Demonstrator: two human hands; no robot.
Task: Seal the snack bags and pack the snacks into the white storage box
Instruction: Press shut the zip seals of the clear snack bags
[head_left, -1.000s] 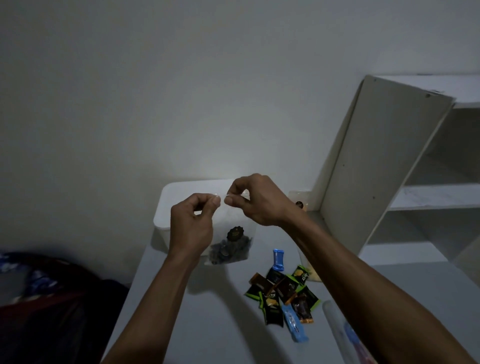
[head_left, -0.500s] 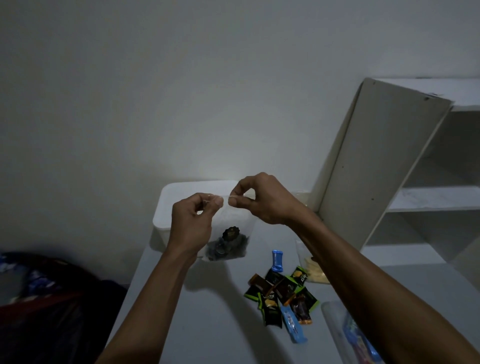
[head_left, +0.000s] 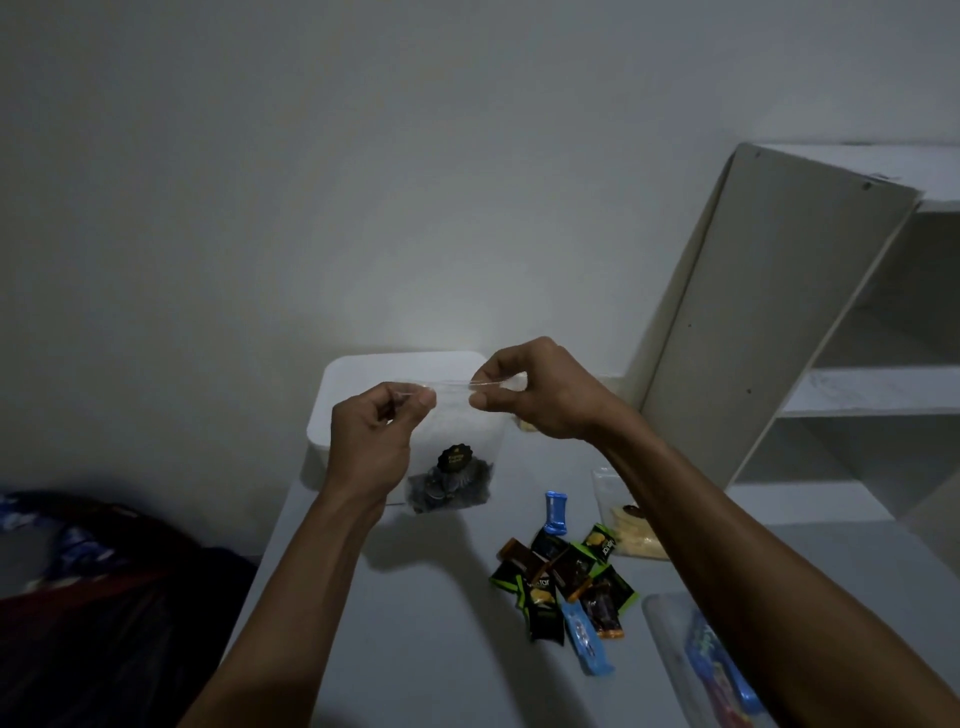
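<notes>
1. Head view: the left hand (head_left: 371, 447) and the right hand (head_left: 540, 389) each pinch the top edge of a clear zip bag (head_left: 452, 447), thumb against forefinger, the left at the bag's left corner and the right at its right corner.
2. The bag hangs in the air in front of the white storage box (head_left: 332, 415), with dark round snacks and a black label gathered at its bottom.
3. The white storage box stands on the pale table (head_left: 415, 649) at its far edge, against the wall; its inside is hidden by the hands and the bag.
4. Right of and nearer than the box, a heap of small wrapped snacks (head_left: 561, 577) in black, green and orange wrappers lies on the table.
5. A blue wrapped snack (head_left: 555, 513) lies just beyond the heap, and another blue one (head_left: 584, 642) lies at its near edge.
6. A second clear bag with pale yellow snacks (head_left: 631, 530) lies right of the heap, partly behind the right forearm.
7. A clear packet with blue contents (head_left: 691, 660) lies near the table's right edge.
8. A white shelf unit (head_left: 779, 322) stands right of the box.
</notes>
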